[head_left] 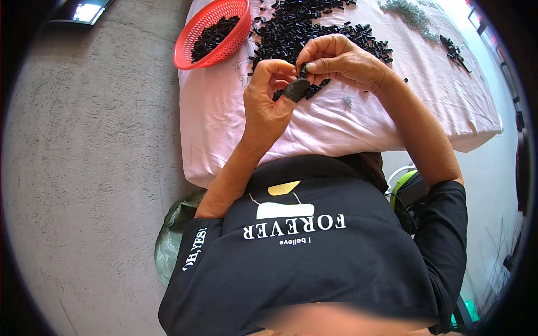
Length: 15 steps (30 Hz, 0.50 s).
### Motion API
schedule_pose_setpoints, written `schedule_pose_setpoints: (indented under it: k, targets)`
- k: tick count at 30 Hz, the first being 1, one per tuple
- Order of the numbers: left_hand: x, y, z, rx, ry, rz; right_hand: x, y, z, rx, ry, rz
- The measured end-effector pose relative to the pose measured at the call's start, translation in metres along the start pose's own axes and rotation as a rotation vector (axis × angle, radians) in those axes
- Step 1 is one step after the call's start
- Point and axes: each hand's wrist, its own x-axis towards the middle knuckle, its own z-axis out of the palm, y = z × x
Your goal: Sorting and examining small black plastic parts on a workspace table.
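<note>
My left hand [264, 106] and my right hand [344, 63] meet over the near part of the table, fingertips close together. Pinched between them is a small black plastic piece [303, 70], mostly covered by the fingers. A dark finger cot [296, 89] covers my left thumb. The right thumb and forefinger close on the piece from the other side. Just beyond and beneath the hands spreads a big heap of similar black plastic pieces [286, 36]. A little clump of tiny silvery parts [347, 102] lies on the cloth below my right hand.
A pale pink cloth [218, 129] covers the table. At its far left a red perforated basket [242, 36] holds more black pieces. A pile of tiny silvery parts [412, 15] sits far right, near a cluster of black pieces [455, 53]. A greenish plastic bag [171, 243] is on the floor.
</note>
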Motion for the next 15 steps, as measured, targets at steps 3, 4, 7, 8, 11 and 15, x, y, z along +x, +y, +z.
schedule_pose_setpoints:
  k: [3,4,7,8,11,15]
  targets:
    - [0.002,0.0,0.0,0.096,0.002,0.049,0.001,0.003,-0.006,0.016,-0.029,-0.008]
    - [0.003,0.002,0.001,0.095,0.001,0.051,0.001,0.004,-0.007,0.026,-0.066,-0.023]
    - [0.006,0.006,0.001,0.213,-0.024,0.105,0.001,0.005,-0.007,0.024,-0.054,-0.052]
    - [0.007,0.006,-0.003,0.3,-0.063,0.125,0.001,0.004,-0.005,0.024,-0.053,-0.051]
    - [0.009,0.01,-0.008,0.413,-0.123,0.16,0.001,0.001,0.001,0.001,-0.01,-0.011]
    - [0.012,0.018,-0.01,0.476,-0.236,0.159,0.0,-0.002,0.002,-0.01,-0.034,0.005]
